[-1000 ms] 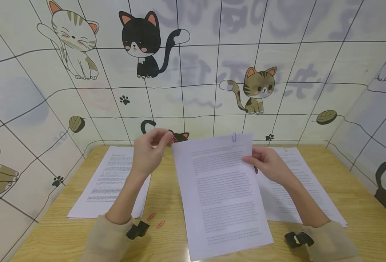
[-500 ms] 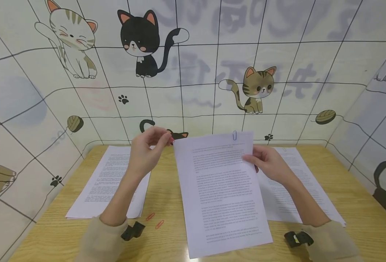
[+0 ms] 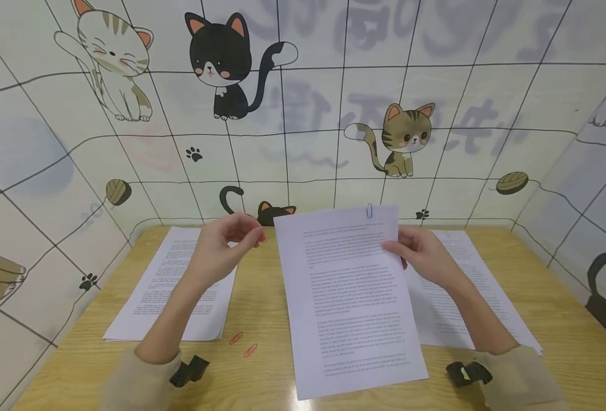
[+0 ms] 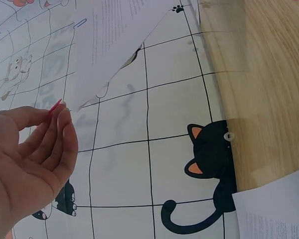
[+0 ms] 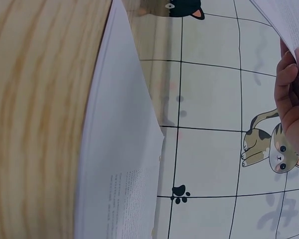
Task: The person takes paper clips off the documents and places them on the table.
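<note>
My right hand (image 3: pixel 426 260) grips the right edge of a printed paper stack (image 3: pixel 351 302), held up off the table and slightly tilted. A bluish paper clip (image 3: pixel 369 211) sits on its top edge near the right corner. In the left wrist view my left hand (image 4: pixel 35 154) pinches a small red paper clip (image 4: pixel 55 107) between thumb and fingers. That hand is apart from the stack, left of its upper left corner. Two more red paper clips (image 3: pixel 236 338) lie on the table to the left of the held stack.
A printed paper stack (image 3: pixel 174 285) lies at the left of the wooden table (image 3: pixel 261 285). Another paper stack (image 3: pixel 467 291) lies at the right, with a paper clip (image 3: pixel 447 233) at its top, partly behind my right arm. A cat-patterned wall cloth (image 3: pixel 313 160) rises behind the table.
My left hand has moved from the stack's upper left corner, leftward and down, with the red paper clip. The right hand and held stack have barely moved.
</note>
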Demonstrator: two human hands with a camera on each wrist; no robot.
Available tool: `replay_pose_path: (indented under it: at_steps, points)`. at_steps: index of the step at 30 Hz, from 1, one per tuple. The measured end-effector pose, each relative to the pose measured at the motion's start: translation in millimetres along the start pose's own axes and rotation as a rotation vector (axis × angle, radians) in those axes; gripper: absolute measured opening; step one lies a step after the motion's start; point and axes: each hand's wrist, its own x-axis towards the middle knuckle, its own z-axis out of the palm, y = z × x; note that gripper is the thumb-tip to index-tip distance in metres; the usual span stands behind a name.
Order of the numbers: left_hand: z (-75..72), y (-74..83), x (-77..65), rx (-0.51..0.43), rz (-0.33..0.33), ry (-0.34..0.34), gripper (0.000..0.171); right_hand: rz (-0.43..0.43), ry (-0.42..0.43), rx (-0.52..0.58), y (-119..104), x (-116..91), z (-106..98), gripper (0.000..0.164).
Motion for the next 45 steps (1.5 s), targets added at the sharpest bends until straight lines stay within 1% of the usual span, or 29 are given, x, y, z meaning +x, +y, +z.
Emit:
replay_pose_path:
  at_steps: [3,6,14,17,22,26,32,35,41,45]
  points:
    - [-2.7,-2.1,-4.7,0.016,-0.032,-0.071,0.003,0.006,0.002,-0.001,0,0,0,0.027]
    - [-5.2,-5.1,-10.2,0.023,-0.046,-0.135,0.002,0.019,0.007,-0.003,0,1,-1,0.027]
    - [-11.6,-16.6,-24.2,0.043,-0.06,-0.338,0.004,0.028,0.008,0.003,1,1,-2,0.026]
    - [-13.3,-21.4,-28.8,0.042,-0.061,-0.391,0.007,0.032,0.007,-0.002,0,0,-2,0.026]
    - [-14.1,-28.5,-36.4,0.024,-0.066,-0.445,0.006,0.048,0.006,-0.007,-1,-1,-2,0.026]
    - [-12.7,-35.8,-43.0,-0.005,-0.089,-0.487,0.006,0.044,0.007,-0.009,-1,-1,-2,0.027]
    - [-8.6,-46.0,-53.6,-0.028,-0.133,-0.573,0.004,0.04,0.002,-0.006,0,-1,-1,0.026]
    - [-8.0,-50.3,-58.3,-0.029,-0.155,-0.611,0.004,0.05,0.0,-0.003,1,0,-1,0.026]
    - [-11.3,-52.2,-63.2,0.006,-0.142,-0.66,0.004,0.064,0.0,-0.005,-1,0,-1,0.025]
    - [-14.0,-52.0,-66.2,0.027,-0.155,-0.688,0.004,0.057,-0.002,0.0,-1,0,-1,0.026]
